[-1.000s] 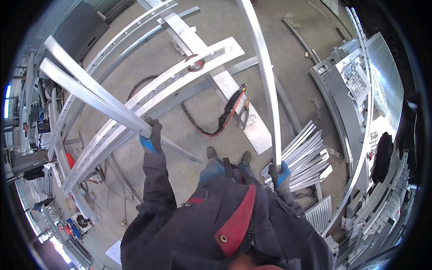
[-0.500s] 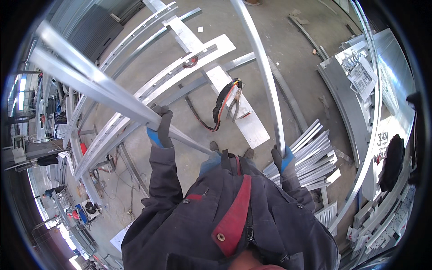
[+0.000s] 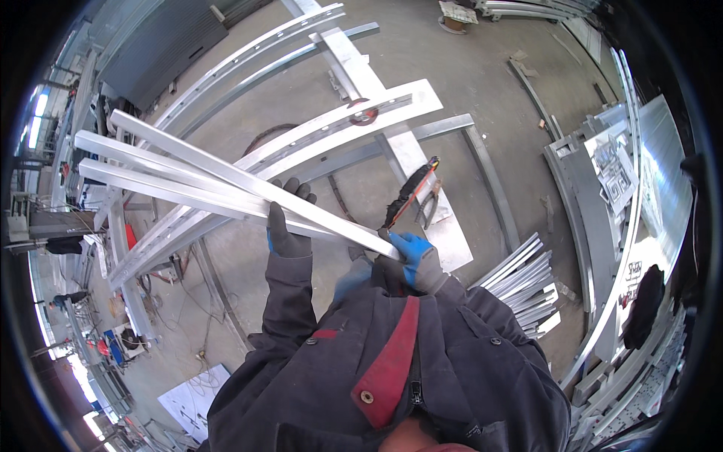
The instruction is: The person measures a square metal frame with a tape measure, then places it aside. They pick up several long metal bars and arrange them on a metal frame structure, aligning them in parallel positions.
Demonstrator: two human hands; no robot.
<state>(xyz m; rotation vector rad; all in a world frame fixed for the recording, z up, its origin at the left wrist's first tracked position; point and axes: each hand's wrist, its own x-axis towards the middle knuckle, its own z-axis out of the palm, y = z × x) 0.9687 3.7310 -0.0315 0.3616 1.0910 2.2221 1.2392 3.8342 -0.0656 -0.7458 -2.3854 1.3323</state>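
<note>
Three long, silvery square metal tubes [image 3: 173, 192] lie fanned out in front of me, their far ends spread to the left. My left hand [image 3: 290, 230], in a grey and blue glove, supports them, thumb on the near side and fingertips showing beyond. The uppermost tube [image 3: 226, 169] crosses over the others toward the right. Its near end is gripped by my right hand [image 3: 414, 256], gloved the same way. The near ends of the lower tubes are partly hidden under the crossing tube and my hands.
A long slotted metal frame [image 3: 301, 139] rests across white beams [image 3: 350, 64] ahead. A black cable bundle with clamp [image 3: 413, 192] lies on the beam near my right hand. A pile of metal tubes [image 3: 520, 286] is on the floor at right; stacked panels [image 3: 576, 203] stand beyond.
My right hand has swung left with its tube, which now lies across those in my left hand. The tubes on the left have fanned apart, and my left fingers have loosened.
</note>
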